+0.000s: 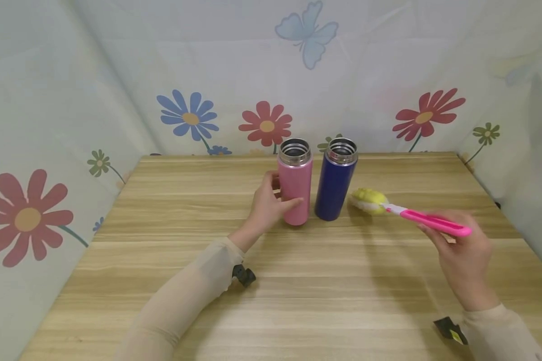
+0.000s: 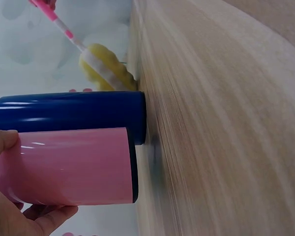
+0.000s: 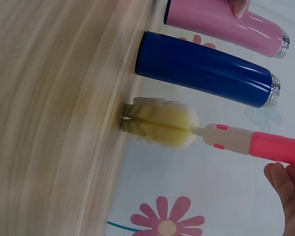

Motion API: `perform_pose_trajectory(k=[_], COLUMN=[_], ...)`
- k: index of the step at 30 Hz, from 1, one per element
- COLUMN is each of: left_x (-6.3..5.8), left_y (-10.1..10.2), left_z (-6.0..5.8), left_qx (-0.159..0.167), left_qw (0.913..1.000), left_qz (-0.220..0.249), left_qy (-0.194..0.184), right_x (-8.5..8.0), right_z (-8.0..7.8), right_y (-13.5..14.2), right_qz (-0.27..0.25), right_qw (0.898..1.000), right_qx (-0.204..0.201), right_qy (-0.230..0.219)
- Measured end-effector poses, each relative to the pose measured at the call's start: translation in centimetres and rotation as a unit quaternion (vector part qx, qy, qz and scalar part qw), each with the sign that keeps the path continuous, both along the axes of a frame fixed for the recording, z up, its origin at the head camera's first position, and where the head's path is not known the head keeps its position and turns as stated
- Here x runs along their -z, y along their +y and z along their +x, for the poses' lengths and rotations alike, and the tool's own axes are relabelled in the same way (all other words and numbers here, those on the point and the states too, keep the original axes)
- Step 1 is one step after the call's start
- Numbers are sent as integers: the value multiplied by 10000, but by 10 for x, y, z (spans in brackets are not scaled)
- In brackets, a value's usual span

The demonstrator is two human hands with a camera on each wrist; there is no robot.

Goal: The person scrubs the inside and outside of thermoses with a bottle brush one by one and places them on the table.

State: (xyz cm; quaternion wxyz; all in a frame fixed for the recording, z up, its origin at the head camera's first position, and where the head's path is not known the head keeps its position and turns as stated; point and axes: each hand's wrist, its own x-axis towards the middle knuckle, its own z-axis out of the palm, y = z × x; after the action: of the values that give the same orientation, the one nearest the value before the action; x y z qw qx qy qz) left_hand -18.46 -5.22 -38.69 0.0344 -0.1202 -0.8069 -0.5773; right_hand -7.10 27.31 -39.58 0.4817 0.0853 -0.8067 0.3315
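Observation:
My left hand grips a pink bottle around its side, thumb across the front. The bottle is upright with its steel mouth uncovered; whether its base touches the table I cannot tell. Just right of it a dark blue bottle, also lidless, stands on the table. In my right hand is a bottle brush, held by its pink handle. Its yellow and white sponge head points down-left, close to the tabletop beside the blue bottle. The left wrist view shows the pink bottle's dark base in front of the blue bottle.
A wood-grain table fills the lower part of the head view. Behind it and at both sides hangs a pale curtain printed with flowers and a butterfly. A dark strap piece shows at the left wrist.

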Motion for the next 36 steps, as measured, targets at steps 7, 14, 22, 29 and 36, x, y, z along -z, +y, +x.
perform_pose_trajectory(k=[7, 14, 22, 29, 36], left_x=[2, 4, 8, 13, 15], left_y=[0, 0, 0, 1, 2], left_z=[-2, -3, -3, -5, -7], left_qx=[0, 27, 86, 154, 216], left_qw=[10000, 9999, 9999, 9998, 9997], left_qz=[-64, -84, -30, -16, -28], left_qy=[-48, 51, 71, 105, 102], right_x=[1, 2, 7, 19, 28], right_z=[6, 13, 18, 20, 26], right_y=[1, 3, 4, 1, -2], right_qz=[992, 2193, 2606, 2688, 3031], right_qw=[9940, 9735, 9616, 9565, 9430], right_qx=[-354, -306, -711, -1129, -1368], right_qy=[303, 573, 480, 113, -160])
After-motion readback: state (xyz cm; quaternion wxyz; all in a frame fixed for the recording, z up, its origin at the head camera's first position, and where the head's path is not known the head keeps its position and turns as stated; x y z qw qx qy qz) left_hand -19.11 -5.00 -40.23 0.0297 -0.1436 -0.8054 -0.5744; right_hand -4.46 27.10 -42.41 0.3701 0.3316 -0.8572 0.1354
